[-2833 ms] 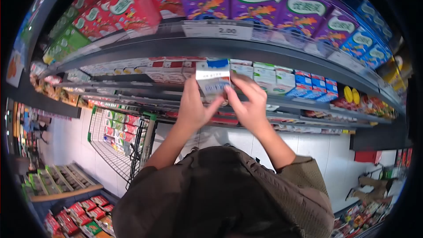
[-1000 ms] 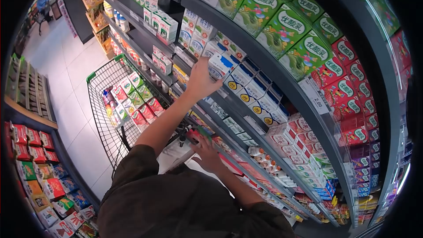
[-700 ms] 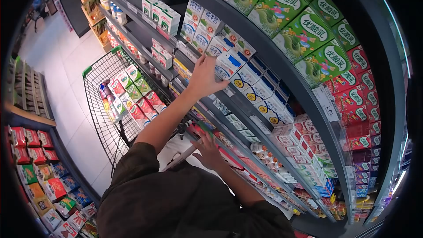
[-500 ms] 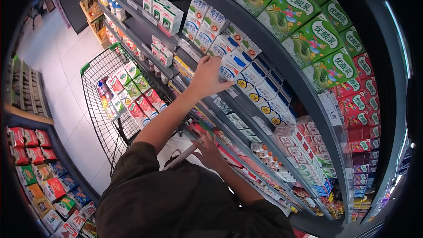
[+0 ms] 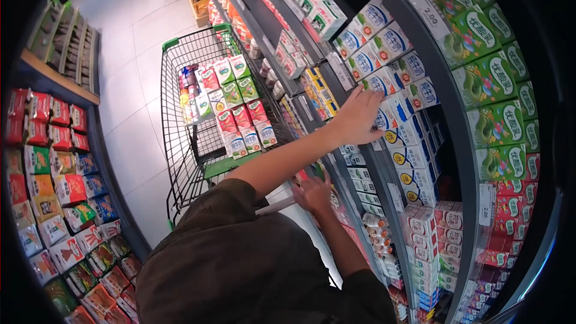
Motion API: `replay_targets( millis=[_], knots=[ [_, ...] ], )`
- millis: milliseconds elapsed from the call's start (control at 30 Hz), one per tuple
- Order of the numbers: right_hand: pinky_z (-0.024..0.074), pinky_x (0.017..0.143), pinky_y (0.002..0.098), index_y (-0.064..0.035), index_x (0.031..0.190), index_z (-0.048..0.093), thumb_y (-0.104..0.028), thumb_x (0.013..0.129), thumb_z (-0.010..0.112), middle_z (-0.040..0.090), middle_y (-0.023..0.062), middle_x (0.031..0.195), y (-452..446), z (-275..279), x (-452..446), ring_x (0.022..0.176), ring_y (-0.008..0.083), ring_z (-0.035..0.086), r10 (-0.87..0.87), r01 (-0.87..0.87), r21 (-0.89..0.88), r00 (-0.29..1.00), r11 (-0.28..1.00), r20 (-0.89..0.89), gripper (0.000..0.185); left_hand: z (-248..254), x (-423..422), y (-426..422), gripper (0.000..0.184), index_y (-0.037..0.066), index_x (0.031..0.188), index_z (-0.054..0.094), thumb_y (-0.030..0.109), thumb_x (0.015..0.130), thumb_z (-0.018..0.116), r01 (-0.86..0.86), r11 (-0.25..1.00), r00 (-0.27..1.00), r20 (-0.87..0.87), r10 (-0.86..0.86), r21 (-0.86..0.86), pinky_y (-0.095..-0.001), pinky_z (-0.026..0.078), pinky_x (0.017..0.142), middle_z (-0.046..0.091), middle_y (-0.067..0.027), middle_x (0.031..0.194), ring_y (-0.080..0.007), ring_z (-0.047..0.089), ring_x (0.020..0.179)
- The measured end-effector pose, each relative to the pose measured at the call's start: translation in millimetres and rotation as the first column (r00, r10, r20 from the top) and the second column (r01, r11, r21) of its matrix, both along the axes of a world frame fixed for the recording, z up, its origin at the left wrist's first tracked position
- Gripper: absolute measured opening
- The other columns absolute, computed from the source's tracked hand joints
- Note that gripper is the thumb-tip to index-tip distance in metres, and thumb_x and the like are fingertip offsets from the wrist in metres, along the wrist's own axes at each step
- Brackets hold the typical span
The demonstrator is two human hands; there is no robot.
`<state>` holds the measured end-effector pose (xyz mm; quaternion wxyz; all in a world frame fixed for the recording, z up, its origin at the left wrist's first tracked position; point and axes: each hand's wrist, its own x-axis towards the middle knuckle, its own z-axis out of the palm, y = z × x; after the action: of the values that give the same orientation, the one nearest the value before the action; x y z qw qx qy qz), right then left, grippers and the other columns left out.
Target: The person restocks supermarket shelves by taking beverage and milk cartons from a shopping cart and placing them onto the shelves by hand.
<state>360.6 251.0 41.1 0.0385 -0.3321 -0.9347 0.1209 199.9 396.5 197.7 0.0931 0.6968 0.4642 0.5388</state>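
Observation:
My left hand (image 5: 360, 117) reaches across to the shelf, its fingers and thumb curled about the end of a white and blue milk carton (image 5: 390, 110). The carton is still in its row, and the hand partly covers it. More pure milk cartons (image 5: 390, 42) stand just beyond the fingers. Lower down, my right hand (image 5: 313, 194) is closed round the pale handle bar (image 5: 277, 206) of the shopping cart (image 5: 170, 108); a green part shows beside its fingers. Milk and juice-like cartons (image 5: 233, 93) lie in the cart.
Green drink cartons (image 5: 492, 75) fill the upper right shelf, near a price tag (image 5: 425, 7). White boxes with yellow round marks (image 5: 411, 159) stand below my left hand. On the left, a low display holds packaged snacks (image 5: 72, 189). Pale floor tiles (image 5: 135, 84) run along the aisle.
The view has swung, so cart and shelves sit further right and the snack display shows more. My left hand stays at the milk cartons, its fingers now closer about one; my right stays at the handle.

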Motion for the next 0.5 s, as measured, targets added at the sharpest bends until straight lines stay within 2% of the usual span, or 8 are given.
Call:
replay_targets(
  millis=[33,100,200,333,400,433,467,500],
  knots=[
    [0.0271,0.117,0.0622,-0.0037,0.086,0.072,-0.049,0.082,0.073,0.069,0.0155,0.106,1,1,1,0.106,0.0305,0.064,0.026,-0.022,0.047,0.997,0.999,-0.075,0.045,3,-3,-6,0.089,-0.006,0.138,0.043,0.036,0.073,0.086,-0.024,0.999,0.999,0.033,0.023,0.041,-0.0551,0.029,0.119,0.053,-0.0266,0.132,-0.0432,0.049,0.13],
    [0.0274,0.117,0.0623,-0.0038,0.085,0.071,-0.048,0.081,0.074,0.068,0.0151,0.103,5,6,5,0.104,0.0317,0.064,0.079,-0.073,0.078,0.994,0.994,-0.072,0.045,15,-17,-24,0.092,-0.006,0.142,0.04,0.038,0.075,0.085,-0.031,0.997,0.997,0.072,0.026,0.066,-0.0551,0.031,0.117,0.047,-0.0283,0.139,-0.046,0.043,0.136],
    [0.0296,0.116,0.0628,-0.0042,0.083,0.07,-0.047,0.079,0.075,0.066,0.015,0.1,13,10,6,0.102,0.0332,0.063,0.149,-0.139,0.111,0.984,0.984,-0.093,0.044,-10,-46,-73,0.089,-0.007,0.141,0.04,0.037,0.077,0.085,-0.186,0.978,0.975,0.143,0.172,0.09,-0.0535,0.032,0.115,0.047,-0.0282,0.14,-0.0451,0.044,0.134],
    [0.0353,0.113,0.0629,-0.0049,0.077,0.066,-0.047,0.077,0.076,0.066,0.0157,0.098,21,4,7,0.093,0.0329,0.064,0.23,-0.21,0.137,0.961,0.968,-0.153,0.043,-69,-107,-184,0.078,-0.006,0.142,0.041,0.03,0.084,0.08,-0.377,0.889,0.923,-0.03,0.383,-0.261,-0.0495,0.037,0.111,0.047,-0.0296,0.14,-0.0468,0.046,0.131],
    [0.0387,0.112,0.0619,-0.0055,0.073,0.064,-0.046,0.077,0.076,0.066,0.0152,0.092,21,1,7,0.085,0.0324,0.063,0.255,-0.228,0.163,0.952,0.96,-0.169,0.042,-107,-136,-256,0.056,-0.005,0.124,0.056,0.033,0.088,0.076,-0.475,0.739,0.879,-0.217,0.424,-0.478,-0.0479,0.048,0.094,0.058,-0.0257,0.118,-0.0442,0.057,0.109],
    [0.0404,0.111,0.0614,-0.0059,0.071,0.063,-0.046,0.076,0.075,0.065,0.015,0.089,23,-1,6,0.081,0.0322,0.063,0.269,-0.238,0.177,0.947,0.955,-0.177,0.042,-109,-144,-292,0.044,-0.001,0.112,0.059,0.033,0.089,0.075,-0.499,0.706,0.867,-0.283,0.411,-0.503,-0.0479,0.048,0.086,0.058,-0.0218,0.109,-0.0415,0.058,0.1],
    [0.0411,0.111,0.0607,-0.0061,0.07,0.062,-0.045,0.077,0.075,0.064,0.0145,0.085,25,-3,5,0.077,0.032,0.063,0.274,-0.237,0.186,0.939,0.953,-0.208,0.041,-114,-147,-328,0.036,0.002,0.103,0.061,0.032,0.089,0.074,-0.514,0.586,0.857,-0.342,0.386,-0.626,-0.0475,0.048,0.083,0.059,-0.0188,0.105,-0.0393,0.059,0.096],
    [0.0417,0.111,0.06,-0.0064,0.069,0.062,-0.044,0.077,0.075,0.063,0.014,0.081,25,-8,5,0.073,0.0319,0.062,0.277,-0.235,0.19,0.931,0.953,-0.238,0.041,-120,-145,-362,0.033,0.003,0.096,0.063,0.034,0.09,0.073,-0.537,0.536,0.842,-0.371,0.393,-0.651,-0.0477,0.048,0.08,0.06,-0.0174,0.099,-0.0387,0.06,0.093]
  ],
)
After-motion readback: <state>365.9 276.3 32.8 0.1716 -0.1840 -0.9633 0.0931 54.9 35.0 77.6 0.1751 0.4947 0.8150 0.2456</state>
